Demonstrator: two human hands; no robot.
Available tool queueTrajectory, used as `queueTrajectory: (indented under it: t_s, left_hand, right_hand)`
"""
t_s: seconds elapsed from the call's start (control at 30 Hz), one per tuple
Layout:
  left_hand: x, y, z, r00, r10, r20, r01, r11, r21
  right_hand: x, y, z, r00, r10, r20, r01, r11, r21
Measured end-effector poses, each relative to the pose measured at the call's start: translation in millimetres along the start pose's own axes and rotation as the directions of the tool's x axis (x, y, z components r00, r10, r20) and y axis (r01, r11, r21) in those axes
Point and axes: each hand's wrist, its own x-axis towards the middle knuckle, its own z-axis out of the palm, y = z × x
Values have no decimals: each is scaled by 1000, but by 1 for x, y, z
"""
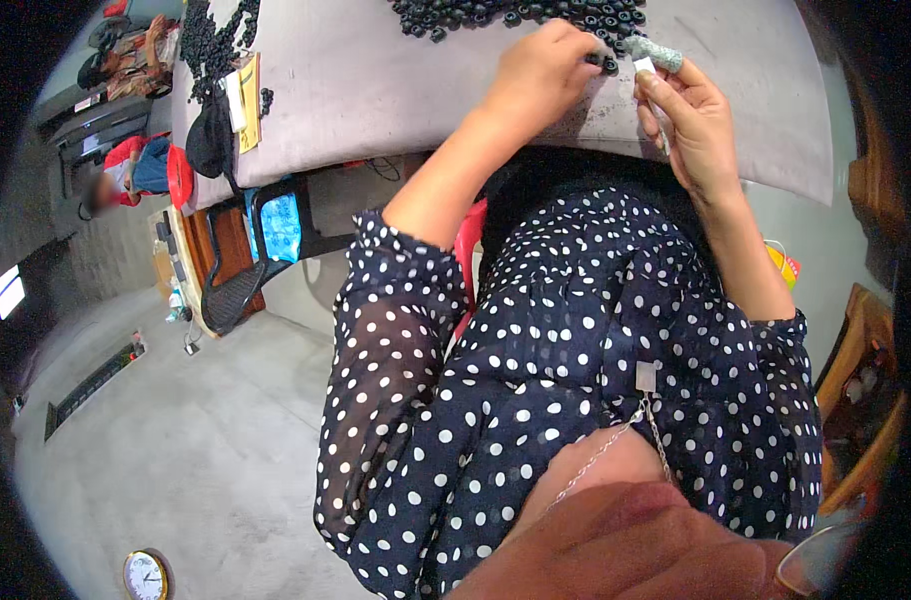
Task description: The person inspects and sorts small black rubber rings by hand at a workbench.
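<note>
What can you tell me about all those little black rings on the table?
The little black rings look like small round washers with a hole in the middle, dark and dull, maybe rubber. They lie loose in a heap at the far edge of the grey table. The left hand rests its fingertips on the heap's near edge and pinches a few. A second heap lies at the table's left end. The right hand holds a thin white stick nearby, not touching them.

On the table's (375,90) left edge you've got a black cap (211,140) beside a yellow card (247,102). Down on the floor (195,430) to your left, a black chair (237,275) tucks under that edge, and 1 round clock (145,575) lies near the bottom.
</note>
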Motion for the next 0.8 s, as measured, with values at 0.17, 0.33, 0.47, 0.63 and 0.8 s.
queueTrajectory:
  t_s: [0.17,0.33,0.47,0.63,0.8]
  left_hand:
    - [-28,27,-7,788,-530,313,503,263,-823]
    - [-51,32,-13,710,-530,464,334,-327,-884]
    - [-56,40,-19,681,-576,453,277,-370,-887]
    - [-63,38,-16,597,-634,491,242,-441,-864]
    - [-66,45,-17,547,-689,476,258,-402,-878]
  right_hand:
    - [-4,-1,4,992,113,55,-110,992,-68]
    - [-10,-4,12,973,147,180,-115,977,-178]
    - [-12,-1,17,959,155,238,-109,975,-195]
    - [-14,-3,17,922,195,334,-117,964,-239]
    - [-18,3,20,916,216,337,-144,963,-227]
